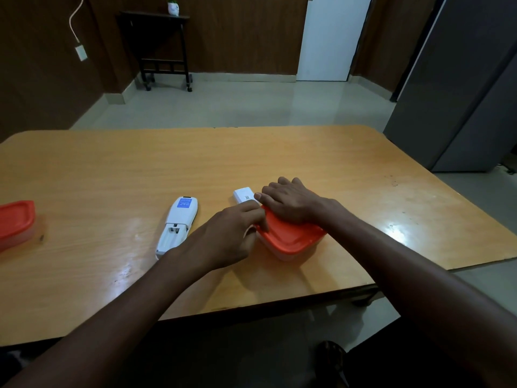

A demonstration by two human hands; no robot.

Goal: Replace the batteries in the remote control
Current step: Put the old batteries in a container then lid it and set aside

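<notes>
My left hand (223,236) covers the near end of the remote (176,228), so I cannot see how that end lies. Its fingers curl at the left edge of the box (291,242), pinching at the rim of the orange lid (288,236); how far under the rim they reach is hidden. My right hand (291,203) lies flat on the lid, fingers straight and slightly spread, pressing down, and hides much of the lid's far side. What is inside the box I cannot tell.

The remote lies face down on the table (112,169), just left of my left hand, its battery bay open; whether cells sit in it is hard to make out. Beyond my right fingertips lies the white cover (244,195), partly hidden. At the far left a second box (16,224) with an orange lid is cut off by the edge.
</notes>
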